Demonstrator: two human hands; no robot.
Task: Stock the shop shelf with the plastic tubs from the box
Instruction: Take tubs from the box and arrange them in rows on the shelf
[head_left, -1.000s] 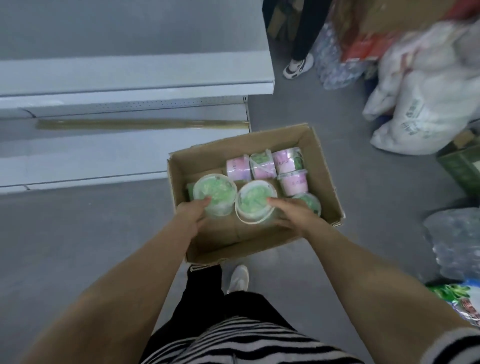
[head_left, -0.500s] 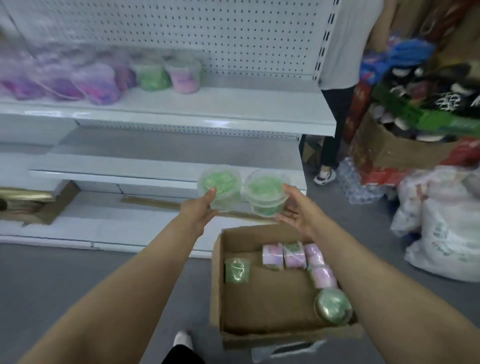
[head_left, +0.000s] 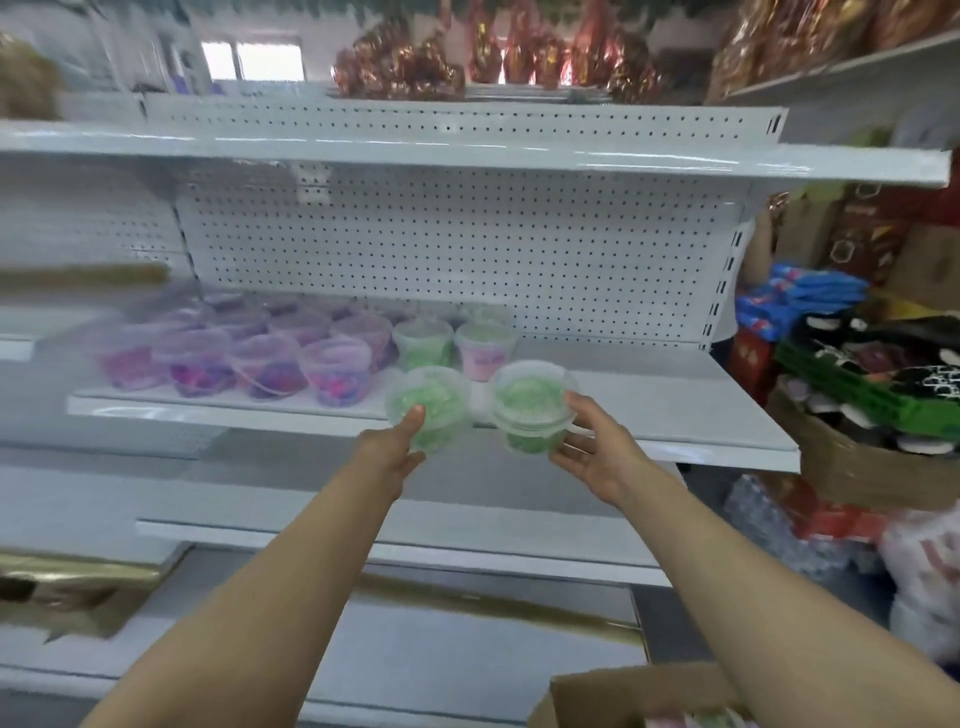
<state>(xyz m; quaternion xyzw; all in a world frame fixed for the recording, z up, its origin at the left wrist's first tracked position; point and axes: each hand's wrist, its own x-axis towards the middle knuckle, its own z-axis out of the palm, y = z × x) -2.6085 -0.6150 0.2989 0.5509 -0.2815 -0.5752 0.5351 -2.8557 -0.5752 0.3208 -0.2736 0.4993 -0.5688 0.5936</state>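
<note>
The white shop shelf (head_left: 649, 410), backed by pegboard, fills most of the view, and its middle level already carries a block of clear plastic tubs (head_left: 244, 353) with pink and purple contents, closed off on the right by 1 green tub (head_left: 422, 340) and 1 pink-and-green tub (head_left: 485, 347); the board to the right of these is bare. At the bottom right edge only a corner of the cardboard box (head_left: 623, 691) shows, and what is left inside cannot be made out. Both arms reach up toward the shelf's front lip. The left hand (head_left: 392, 452) cups 1 green-filled tub (head_left: 428, 410) from below, thumb up its side; the right hand (head_left: 597, 452) holds what looks like 2 green-filled tubs stacked (head_left: 530, 408), fingers spread wide around the lower one. Both loads hang in the air just in front of the shelf edge, not yet set down, so this reads as the carrying-to-placing step. The next move likely calls for lifting them over the lip and setting them upright on the bare board beside the green tub, without nudging the row already there.
</note>
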